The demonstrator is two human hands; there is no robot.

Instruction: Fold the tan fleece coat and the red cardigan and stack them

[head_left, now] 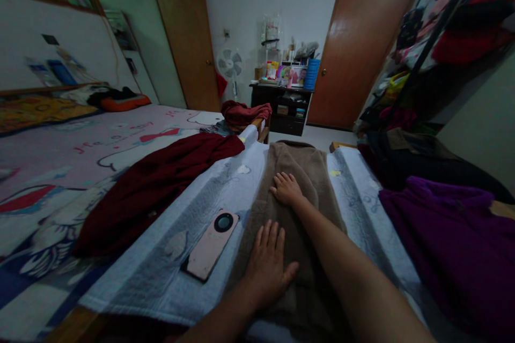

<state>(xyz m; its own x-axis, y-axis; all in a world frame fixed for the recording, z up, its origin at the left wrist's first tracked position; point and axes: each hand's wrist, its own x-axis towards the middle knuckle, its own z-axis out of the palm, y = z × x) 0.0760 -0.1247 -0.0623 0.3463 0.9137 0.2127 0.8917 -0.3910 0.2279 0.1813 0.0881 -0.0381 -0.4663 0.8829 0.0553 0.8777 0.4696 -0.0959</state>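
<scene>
A brown fleecy garment (pixel 298 225) lies lengthwise on a pale blue-grey cloth (pixel 161 268). My left hand (pixel 267 265) rests flat on the near part of the garment, its fingers pointing away from me and its thumb out to the right. Farther up, my right hand (pixel 286 188) is also flat on the brown fabric, fingers spread toward the left. Neither hand holds anything. To the left of my left hand, a pink phone (pixel 213 246) with a round dark camera ring lies on the cloth.
Dark red clothing (pixel 161 187) lies at the left, beside a bed (pixel 120 134) with a printed cover. A purple garment (pixel 450 257) is on the right. Beyond are a dark cabinet (pixel 281 112), a white fan (pixel 230 64) and hanging clothes (pixel 475 43).
</scene>
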